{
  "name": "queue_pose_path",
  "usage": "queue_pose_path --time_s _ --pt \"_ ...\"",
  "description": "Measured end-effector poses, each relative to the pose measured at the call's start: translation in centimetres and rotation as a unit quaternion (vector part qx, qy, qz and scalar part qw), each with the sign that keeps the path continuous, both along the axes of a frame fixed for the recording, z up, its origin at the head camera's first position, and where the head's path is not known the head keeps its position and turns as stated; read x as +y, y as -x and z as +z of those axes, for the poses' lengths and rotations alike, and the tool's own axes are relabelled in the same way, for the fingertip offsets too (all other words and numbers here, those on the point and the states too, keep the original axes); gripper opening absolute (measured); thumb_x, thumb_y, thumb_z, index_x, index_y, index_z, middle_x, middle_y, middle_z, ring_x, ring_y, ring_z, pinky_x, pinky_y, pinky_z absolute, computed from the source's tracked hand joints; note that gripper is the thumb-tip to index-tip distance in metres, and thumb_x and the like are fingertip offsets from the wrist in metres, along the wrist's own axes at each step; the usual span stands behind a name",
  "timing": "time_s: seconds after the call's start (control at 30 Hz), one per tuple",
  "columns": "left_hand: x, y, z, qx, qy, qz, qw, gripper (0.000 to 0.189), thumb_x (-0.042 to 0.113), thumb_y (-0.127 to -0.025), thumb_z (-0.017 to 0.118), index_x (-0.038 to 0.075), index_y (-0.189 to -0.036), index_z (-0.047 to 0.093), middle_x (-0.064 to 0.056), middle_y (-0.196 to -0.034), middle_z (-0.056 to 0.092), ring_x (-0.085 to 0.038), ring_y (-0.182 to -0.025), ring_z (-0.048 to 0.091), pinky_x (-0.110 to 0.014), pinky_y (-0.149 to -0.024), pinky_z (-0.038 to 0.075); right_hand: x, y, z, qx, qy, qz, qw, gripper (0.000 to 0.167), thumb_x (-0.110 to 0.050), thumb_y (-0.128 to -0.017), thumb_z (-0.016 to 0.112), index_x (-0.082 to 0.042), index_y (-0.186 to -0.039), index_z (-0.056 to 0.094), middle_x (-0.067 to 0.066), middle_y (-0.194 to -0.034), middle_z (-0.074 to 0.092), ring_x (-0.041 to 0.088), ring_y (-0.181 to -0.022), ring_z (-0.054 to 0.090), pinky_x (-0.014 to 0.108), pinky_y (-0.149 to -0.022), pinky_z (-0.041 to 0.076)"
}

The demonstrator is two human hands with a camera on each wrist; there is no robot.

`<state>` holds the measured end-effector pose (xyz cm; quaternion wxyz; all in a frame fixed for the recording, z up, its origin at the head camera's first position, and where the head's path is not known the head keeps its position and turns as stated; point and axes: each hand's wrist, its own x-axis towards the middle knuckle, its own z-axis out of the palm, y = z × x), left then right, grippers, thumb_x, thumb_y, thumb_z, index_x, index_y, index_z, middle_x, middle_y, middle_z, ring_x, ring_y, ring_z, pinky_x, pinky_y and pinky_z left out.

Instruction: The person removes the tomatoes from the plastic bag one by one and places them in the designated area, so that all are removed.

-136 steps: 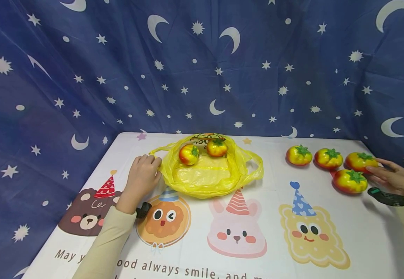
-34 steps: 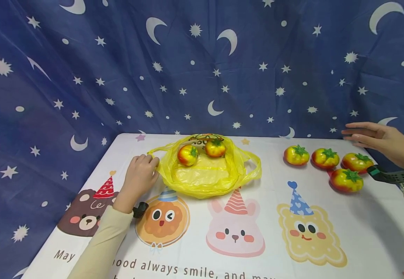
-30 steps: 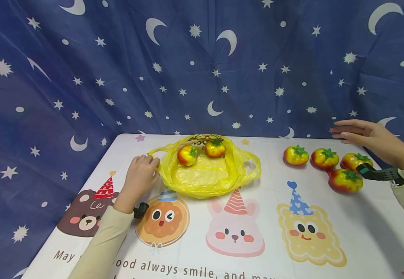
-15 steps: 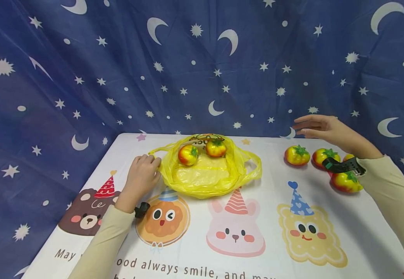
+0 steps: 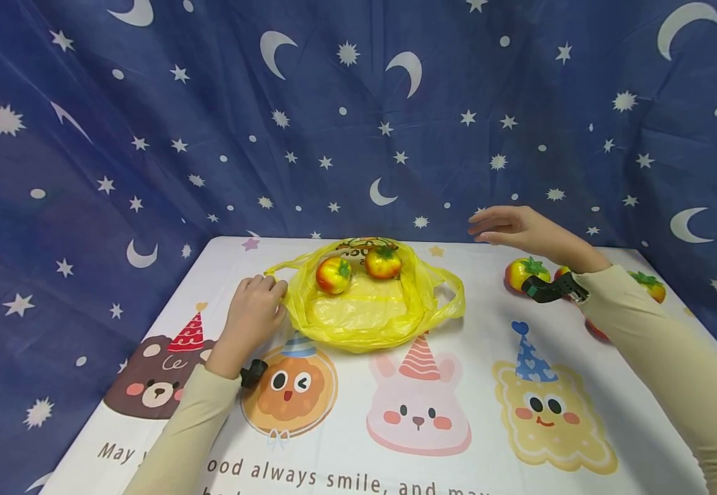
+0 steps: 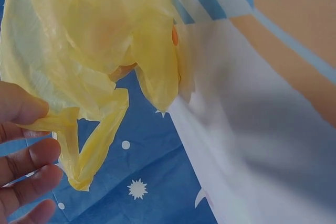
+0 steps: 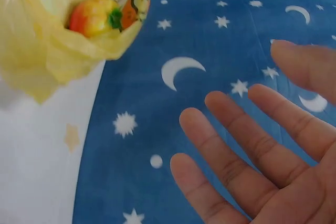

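Note:
My left hand (image 5: 253, 309) pinches the left handle of a yellow plastic bag (image 5: 364, 337) between thumb and forefinger; the left wrist view shows the handle (image 6: 102, 142) gathered there. Inside the open-mouthed bag lie two glossy yellow-red tomatoes (image 5: 333, 275) with green leafy tops. My right hand (image 5: 513, 227) hovers over the back of the table, right of the bag. Its fingers are spread and the palm (image 7: 294, 198) holds nothing. Below its wrist, a tomato (image 5: 519, 270) sits on the table, partly covered by the wrist strap.
More tomatoes stand at the table's right side, partly hidden by the right sleeve (image 5: 655, 344); one tomato (image 5: 655, 289) shows beyond it. A white tablecloth (image 5: 457, 385) with cartoon prints covers the table. A blue star-and-moon curtain (image 5: 445, 165) hangs behind.
My right hand has left the far-right tomatoes, where it earlier touched one, lifted, and swung left toward the bag with nothing in it. My left hand stays at the bag handle.

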<state>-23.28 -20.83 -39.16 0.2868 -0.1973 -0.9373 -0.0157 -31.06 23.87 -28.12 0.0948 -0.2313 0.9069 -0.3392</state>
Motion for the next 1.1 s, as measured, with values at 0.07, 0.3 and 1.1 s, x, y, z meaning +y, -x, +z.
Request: queue_pose_path --time_s 0.07,0.3,1.1 --pt "0.0 0.0 0.0 -0.001 0.000 0.001 1.0000 0.012 0.004 -0.074 0.061 0.003 -0.086 0.062 -0.013 -0.075 0.059 -0.031 -0.073 0.053 -0.044 -0.078 0.044 -0.8 0.1 -0.3 -0.007 0.008 0.007 0.9999 0.040 -0.023 -0.093 0.055 -0.010 -0.131 0.051 0.014 -0.129 0.058 0.030 -0.118 0.057 0.044 -0.098 0.046" --pt "0.1 0.0 -0.2 0.001 -0.002 -0.001 1.0000 0.010 0.004 -0.073 0.061 0.003 -0.083 0.060 -0.012 -0.073 0.057 -0.031 -0.073 0.053 -0.044 -0.078 0.044 -3.4 1.1 -2.0 -0.012 0.029 0.024 0.9992 0.039 -0.018 -0.093 0.056 -0.007 -0.130 0.052 0.018 -0.129 0.057 0.032 -0.117 0.057 0.046 -0.098 0.046" --pt "0.4 0.0 -0.1 -0.014 -0.003 0.003 0.9999 0.011 0.005 -0.075 0.062 0.003 -0.086 0.061 -0.012 -0.075 0.058 -0.030 -0.075 0.054 -0.045 -0.080 0.044 -10.8 2.8 -7.5 -0.112 0.103 0.033 0.9878 0.038 -0.014 -0.093 0.055 0.002 -0.127 0.053 0.022 -0.129 0.055 0.036 -0.117 0.054 0.044 -0.099 0.045"
